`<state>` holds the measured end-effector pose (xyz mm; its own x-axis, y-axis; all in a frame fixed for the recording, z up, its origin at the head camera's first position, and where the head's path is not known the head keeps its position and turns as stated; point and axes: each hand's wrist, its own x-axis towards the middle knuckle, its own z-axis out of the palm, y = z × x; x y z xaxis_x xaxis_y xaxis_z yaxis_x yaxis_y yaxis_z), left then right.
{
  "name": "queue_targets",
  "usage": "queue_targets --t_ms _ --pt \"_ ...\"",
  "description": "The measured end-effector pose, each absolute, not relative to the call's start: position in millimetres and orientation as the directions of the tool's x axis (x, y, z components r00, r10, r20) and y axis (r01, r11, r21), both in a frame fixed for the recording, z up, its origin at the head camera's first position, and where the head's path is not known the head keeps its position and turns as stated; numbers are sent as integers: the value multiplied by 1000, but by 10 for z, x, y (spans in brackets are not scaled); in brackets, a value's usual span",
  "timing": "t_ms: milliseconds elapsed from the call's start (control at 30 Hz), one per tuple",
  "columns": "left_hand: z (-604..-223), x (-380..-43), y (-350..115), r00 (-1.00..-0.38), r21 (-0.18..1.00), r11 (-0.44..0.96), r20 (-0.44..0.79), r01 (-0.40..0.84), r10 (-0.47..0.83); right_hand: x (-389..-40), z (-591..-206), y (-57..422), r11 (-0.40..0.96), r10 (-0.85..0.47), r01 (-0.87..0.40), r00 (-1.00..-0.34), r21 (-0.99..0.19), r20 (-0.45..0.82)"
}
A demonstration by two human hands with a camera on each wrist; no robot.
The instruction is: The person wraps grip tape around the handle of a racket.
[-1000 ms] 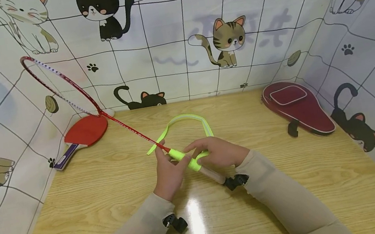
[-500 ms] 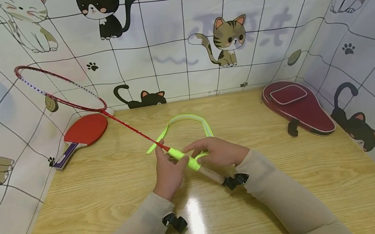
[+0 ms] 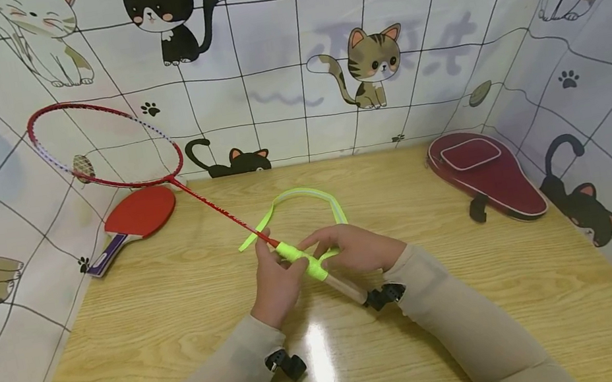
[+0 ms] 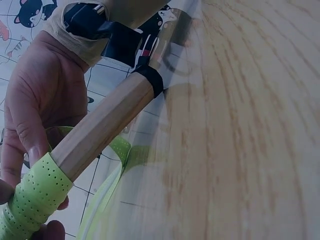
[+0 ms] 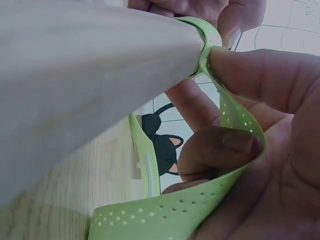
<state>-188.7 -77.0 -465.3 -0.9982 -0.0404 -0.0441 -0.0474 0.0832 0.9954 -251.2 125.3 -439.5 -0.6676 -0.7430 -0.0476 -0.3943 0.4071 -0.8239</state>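
A red badminton racket [image 3: 212, 207] slants across the middle of the head view, its head raised at upper left. My left hand [image 3: 277, 285] grips the handle where neon-yellow perforated grip tape [image 4: 37, 197] is wound round it. Below the wrapping, the bare wooden handle [image 4: 110, 120] shows down to a dark band. My right hand [image 3: 360, 248] holds the loose strip of grip tape [image 5: 165, 210], which loops through its curled fingers; its thumb presses the tape against the handle. The strip's free end [image 3: 299, 191] curves across the table beyond the hands.
A red table tennis bat [image 3: 141, 214] lies at the back left of the wooden table [image 3: 198, 342], below the racket head. A dark red bat case [image 3: 480, 173] rests at the back right. Cat-print sheeting [image 3: 270, 43] encloses the back and sides.
The racket has turned about its shaft, so its head now shows as a wider oval. Both hands stay at about the same spot on the handle and the tape.
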Motion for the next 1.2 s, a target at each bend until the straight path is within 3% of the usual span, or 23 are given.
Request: queue_targets --t_ms 533,867,1200 --pt "-4648 -1890 -751 -998 993 115 -7 -14 -66 -2492 -4363 1258 432 -724 -413 -689 -802 -35" --pt "-4673 -1889 -771 -998 994 105 -31 -37 -59 -2494 -4370 1251 403 -746 -392 -664 -827 -49" --pt "-4680 -1894 -769 -999 993 115 -18 -24 -46 -2505 -4388 1250 449 -717 -424 -696 -786 -34"
